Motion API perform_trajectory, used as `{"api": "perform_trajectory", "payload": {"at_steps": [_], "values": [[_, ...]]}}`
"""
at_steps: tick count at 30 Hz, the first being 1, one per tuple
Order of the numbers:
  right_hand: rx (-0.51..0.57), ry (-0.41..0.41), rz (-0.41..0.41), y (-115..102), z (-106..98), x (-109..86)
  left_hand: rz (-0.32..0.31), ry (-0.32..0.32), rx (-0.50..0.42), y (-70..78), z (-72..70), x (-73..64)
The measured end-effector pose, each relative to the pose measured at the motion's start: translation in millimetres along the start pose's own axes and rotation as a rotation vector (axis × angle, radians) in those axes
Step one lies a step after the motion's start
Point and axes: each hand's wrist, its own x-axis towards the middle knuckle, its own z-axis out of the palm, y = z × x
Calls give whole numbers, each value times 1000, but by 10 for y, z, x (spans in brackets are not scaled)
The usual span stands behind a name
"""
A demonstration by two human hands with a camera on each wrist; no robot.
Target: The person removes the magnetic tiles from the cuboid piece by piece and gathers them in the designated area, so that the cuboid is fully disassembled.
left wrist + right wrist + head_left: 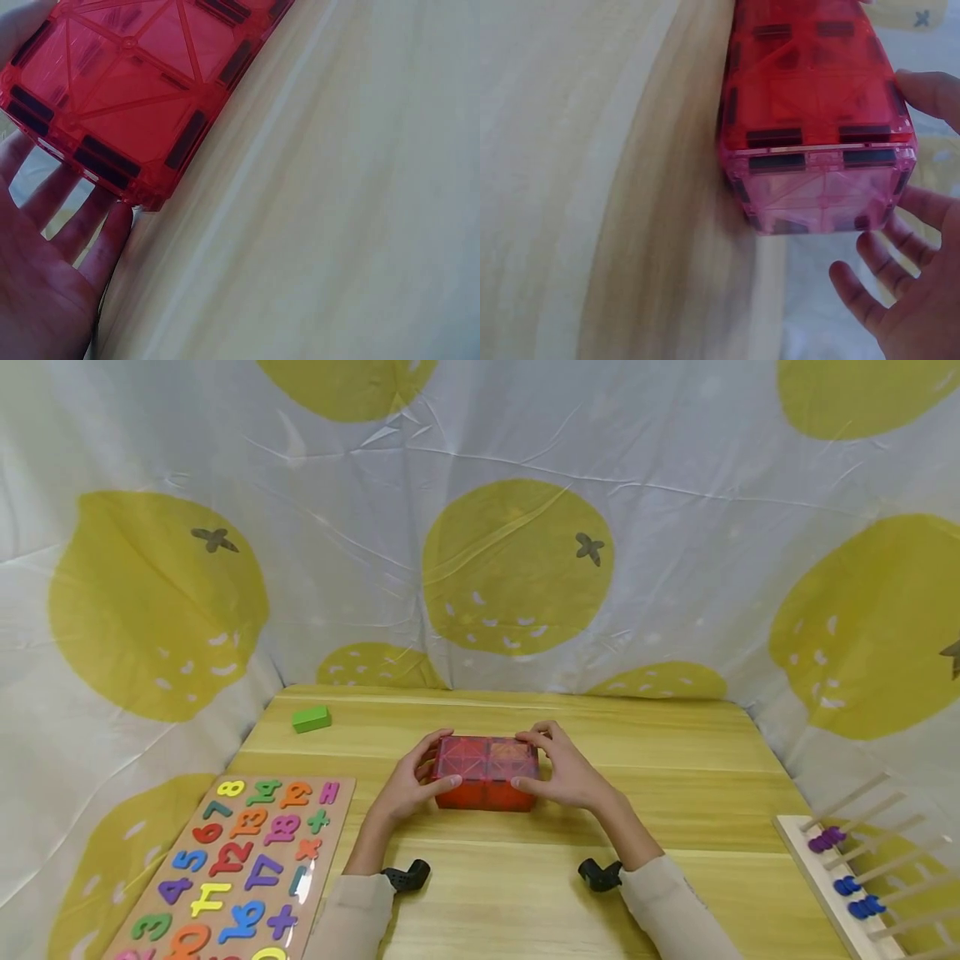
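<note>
A box built of translucent magnetic tiles (486, 795) stands on the wooden table in front of me, red along its long front side. My left hand (408, 789) grips its left end, thumb at the front upper edge and fingers around the end and back. At the right end my right hand (572, 772) holds it between the thumb at the front edge and a finger at the back corner. In the right wrist view a pink tile (821, 195) closes that end, and the other fingertips (847, 281) are spread beside it. Dark magnets line the tile edges.
On the left lies a wooden number board (341, 802) with coloured numerals and signs. A green block (311, 719) sits at the back left. A pegged wooden rack (828, 881) with purple and blue pieces stands at the right edge. A lemon-print cloth (517, 568) hangs behind the table.
</note>
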Motion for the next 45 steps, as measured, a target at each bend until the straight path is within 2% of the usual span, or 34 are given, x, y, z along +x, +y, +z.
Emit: {"api": "perform_trajectory", "payload": {"at_steps": [11,20,33,45], "values": [[-44,-32,4,-51,-82,52,3,3,-2,-12,11,9],[-30,-58,24,-61,-108,88,-2,0,9,-63,2,42],[-29,-69,24,-98,-116,94,12,-7,10,-23,14,3],[-38,-61,20,-93,-106,82,-1,0,27,-25,20,-1]]}}
